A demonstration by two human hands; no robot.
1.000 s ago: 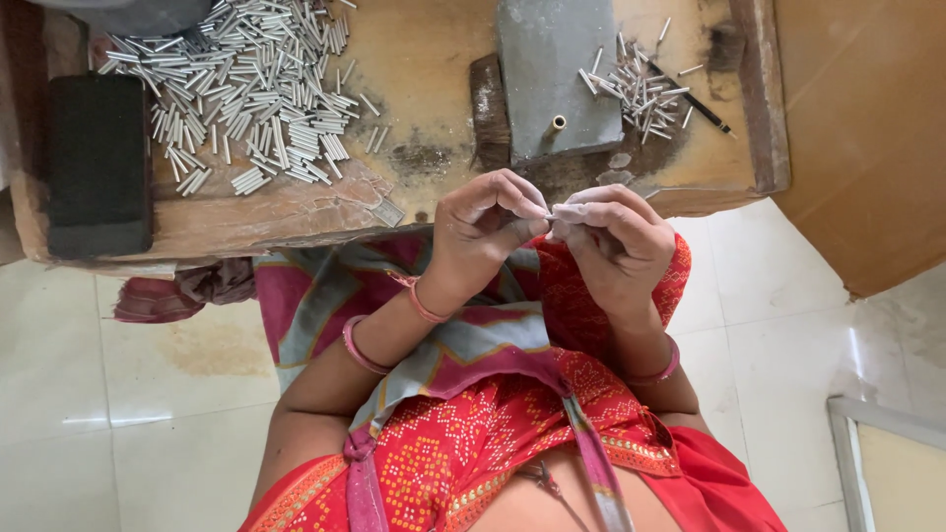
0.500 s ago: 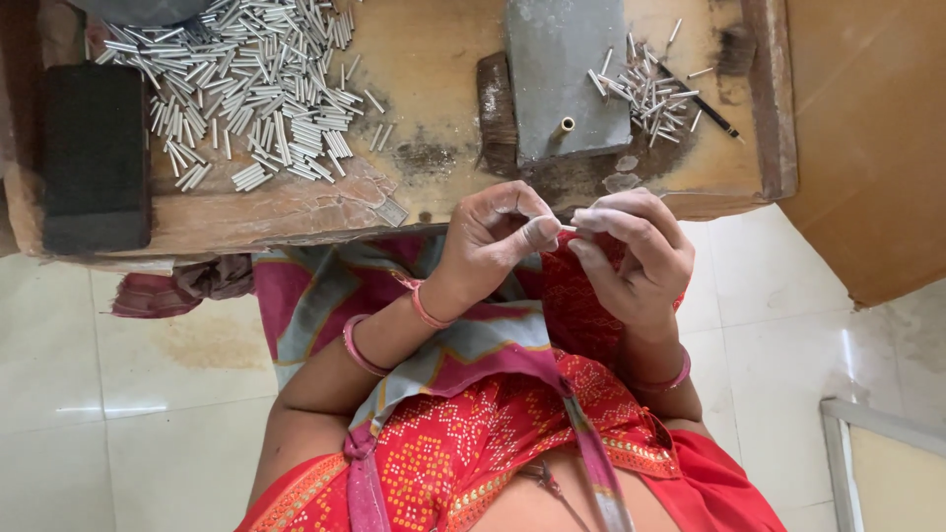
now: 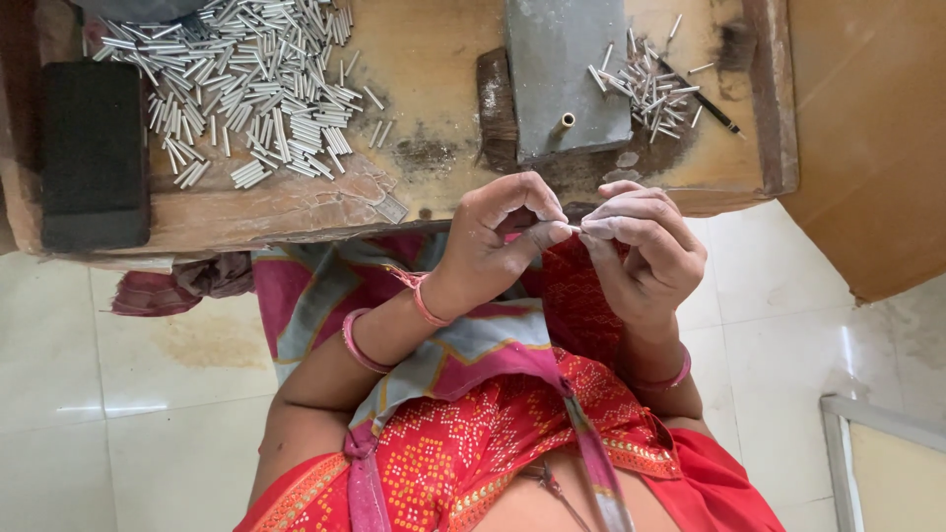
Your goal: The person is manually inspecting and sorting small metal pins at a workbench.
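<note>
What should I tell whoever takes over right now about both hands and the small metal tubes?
Left hand: fingertips pinched on one small metal tube, above the lap.
Right hand: fingertips closed at the same tube's other end.
Large pile of metal tubes lies on the wooden workbench, left part. Smaller pile lies to the right, beside the grey metal block. A black block sits at the far left edge.
Done: possibly the smaller pile. Left: apparently the large pile, though that is a guess.

Small pale tube (image 3: 573,229) lies level, pinched between both hands' fingertips
</note>
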